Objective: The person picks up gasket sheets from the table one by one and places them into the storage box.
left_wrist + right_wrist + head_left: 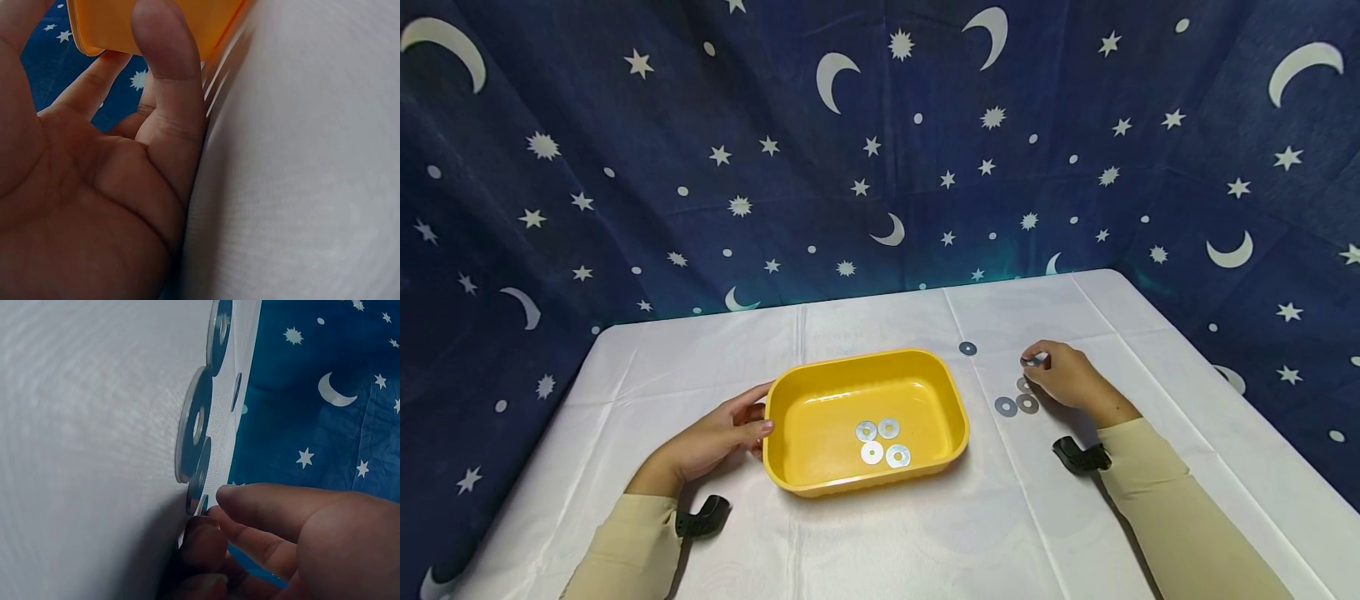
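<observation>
A yellow plastic tray (808, 429) sits on the white-covered table with several flat metal washers (897, 456) lying inside it. My left hand (718, 433) rests against the tray's left end, fingers and thumb touching its outer wall. To the right of the tray, my right hand (1067, 375) pinches a washer (1032, 362) between thumb and fingertips, low over the tabletop. Beside that hand lie several loose washers (1006, 407), also seen edge-on as washers (195, 425) in the right wrist view. Fingers partly hide the pinched washer.
One washer (967, 348) lies apart, near the tray's far right corner. A white cloth (910, 542) covers the table. Behind it hangs a dark blue curtain (790, 225) with moons and stars. A black wrist device (703, 517) is worn on each arm.
</observation>
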### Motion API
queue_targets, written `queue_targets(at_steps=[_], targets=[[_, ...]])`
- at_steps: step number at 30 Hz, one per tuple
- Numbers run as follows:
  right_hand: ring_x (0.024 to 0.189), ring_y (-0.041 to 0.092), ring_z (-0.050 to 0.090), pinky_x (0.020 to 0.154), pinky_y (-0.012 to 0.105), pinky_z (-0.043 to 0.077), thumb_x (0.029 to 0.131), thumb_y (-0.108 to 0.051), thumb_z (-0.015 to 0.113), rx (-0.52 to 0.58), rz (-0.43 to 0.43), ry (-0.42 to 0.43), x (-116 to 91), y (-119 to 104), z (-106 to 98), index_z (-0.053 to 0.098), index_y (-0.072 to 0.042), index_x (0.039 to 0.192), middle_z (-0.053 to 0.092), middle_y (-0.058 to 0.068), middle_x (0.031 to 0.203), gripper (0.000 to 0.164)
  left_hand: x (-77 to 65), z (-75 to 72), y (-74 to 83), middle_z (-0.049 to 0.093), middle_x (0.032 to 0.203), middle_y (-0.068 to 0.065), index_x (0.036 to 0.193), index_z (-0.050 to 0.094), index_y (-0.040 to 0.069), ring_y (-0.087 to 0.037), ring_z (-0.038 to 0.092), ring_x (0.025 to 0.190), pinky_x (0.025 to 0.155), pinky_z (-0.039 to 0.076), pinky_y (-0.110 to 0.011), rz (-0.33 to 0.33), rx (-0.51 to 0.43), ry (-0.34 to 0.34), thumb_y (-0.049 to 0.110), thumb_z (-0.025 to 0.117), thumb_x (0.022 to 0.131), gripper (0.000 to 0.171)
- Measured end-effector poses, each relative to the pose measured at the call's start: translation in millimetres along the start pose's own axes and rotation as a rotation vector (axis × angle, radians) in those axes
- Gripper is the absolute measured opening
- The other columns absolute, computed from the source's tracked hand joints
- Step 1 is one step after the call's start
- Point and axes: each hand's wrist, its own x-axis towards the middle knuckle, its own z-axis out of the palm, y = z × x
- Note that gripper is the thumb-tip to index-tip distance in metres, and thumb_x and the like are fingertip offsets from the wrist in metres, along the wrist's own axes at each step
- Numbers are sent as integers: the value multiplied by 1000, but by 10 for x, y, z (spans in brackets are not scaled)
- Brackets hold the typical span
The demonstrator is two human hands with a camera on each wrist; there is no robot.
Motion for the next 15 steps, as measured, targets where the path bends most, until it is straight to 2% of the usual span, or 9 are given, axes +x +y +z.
queue_targets(at_steps=[15], targets=[[71, 21, 53, 63, 30, 41, 93, -12, 61, -8, -18, -32, 0, 4, -24, 61, 4, 121, 58, 12, 81, 32, -6, 9, 10, 47, 138, -30, 160, 19, 11, -21, 62, 92, 80, 58, -29, -7, -3, 5, 20, 61, 98, 76]])
